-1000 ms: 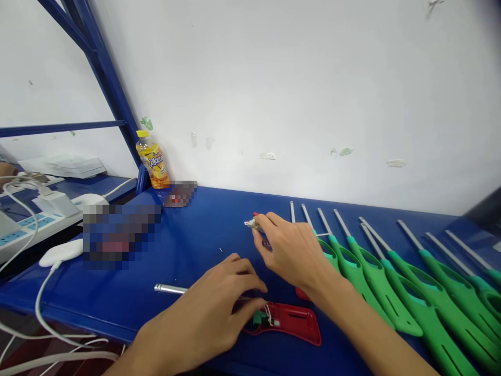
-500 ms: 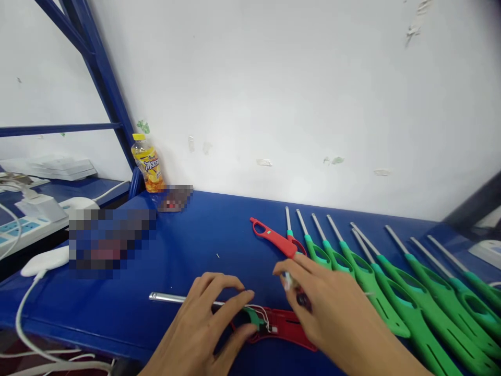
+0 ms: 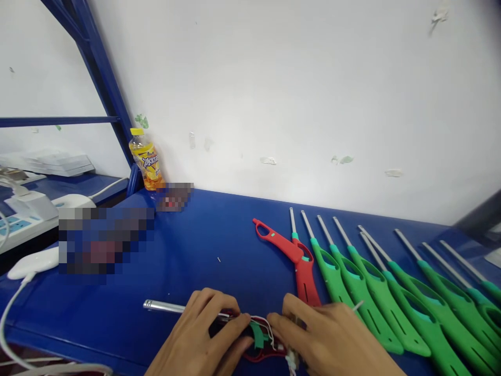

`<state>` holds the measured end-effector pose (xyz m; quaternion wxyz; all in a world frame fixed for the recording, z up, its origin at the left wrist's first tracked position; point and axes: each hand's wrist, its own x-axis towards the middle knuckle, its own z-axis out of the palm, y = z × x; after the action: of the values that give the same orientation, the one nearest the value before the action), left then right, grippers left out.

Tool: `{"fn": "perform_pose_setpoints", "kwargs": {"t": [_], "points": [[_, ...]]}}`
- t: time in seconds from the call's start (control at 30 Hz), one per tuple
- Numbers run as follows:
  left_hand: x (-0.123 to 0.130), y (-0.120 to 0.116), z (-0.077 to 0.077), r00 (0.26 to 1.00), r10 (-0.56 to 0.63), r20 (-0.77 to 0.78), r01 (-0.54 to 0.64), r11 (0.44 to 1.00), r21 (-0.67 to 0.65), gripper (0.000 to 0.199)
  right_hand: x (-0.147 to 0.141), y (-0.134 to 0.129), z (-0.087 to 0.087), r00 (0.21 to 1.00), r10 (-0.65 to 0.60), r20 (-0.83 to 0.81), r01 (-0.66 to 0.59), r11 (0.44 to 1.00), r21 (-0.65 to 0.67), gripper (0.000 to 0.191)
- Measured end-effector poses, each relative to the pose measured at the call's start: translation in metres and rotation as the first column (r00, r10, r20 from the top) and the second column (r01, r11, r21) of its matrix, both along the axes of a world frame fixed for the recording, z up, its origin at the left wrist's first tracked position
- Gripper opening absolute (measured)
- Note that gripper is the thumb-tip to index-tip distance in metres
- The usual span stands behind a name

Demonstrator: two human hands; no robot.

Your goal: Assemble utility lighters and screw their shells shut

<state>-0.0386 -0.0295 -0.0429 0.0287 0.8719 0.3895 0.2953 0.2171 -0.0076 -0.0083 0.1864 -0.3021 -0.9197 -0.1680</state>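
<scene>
An opened long-nosed lighter lies at the front of the table, its metal tube (image 3: 162, 306) pointing left. Its red half-shell (image 3: 256, 357) shows a green trigger (image 3: 257, 334) and thin white wires (image 3: 268, 326) inside. My left hand (image 3: 207, 334) is closed around the lighter at the trigger, thumb and forefinger pinching there. My right hand (image 3: 313, 331) is closed over the shell's handle end, holding a small translucent part (image 3: 291, 360) that its fingers mostly hide. A thin pale stick (image 3: 358, 305) juts out behind this hand.
A loose red half-shell (image 3: 279, 245) lies against a red lighter (image 3: 306, 282). Several green lighters (image 3: 376, 313) line the right side. A drink bottle (image 3: 147, 162), a white cable (image 3: 13, 308) and a power strip (image 3: 18, 227) are at the left. A wall (image 3: 274, 94) stands behind.
My right hand has come down and left with the small part, from beside the red lighter to the opened shell's handle. My left hand stays on the lighter.
</scene>
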Motion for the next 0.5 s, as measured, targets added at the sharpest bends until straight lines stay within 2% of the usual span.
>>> {"fn": "perform_pose_setpoints", "kwargs": {"t": [0.23, 0.5], "points": [[-0.001, -0.0018, 0.0031, 0.999, -0.013, -0.03, 0.011, 0.997, -0.071, 0.027, -0.0043, 0.0005, -0.001, 1.0, 0.02, 0.0, -0.02, 0.999, 0.029, 0.035], [0.0011, -0.0011, 0.0017, 1.0, -0.001, 0.029, 0.003, 0.997, -0.073, 0.024, 0.0025, -0.0011, -0.0001, 0.999, 0.032, -0.013, -0.032, 0.999, -0.003, 0.034]]}}
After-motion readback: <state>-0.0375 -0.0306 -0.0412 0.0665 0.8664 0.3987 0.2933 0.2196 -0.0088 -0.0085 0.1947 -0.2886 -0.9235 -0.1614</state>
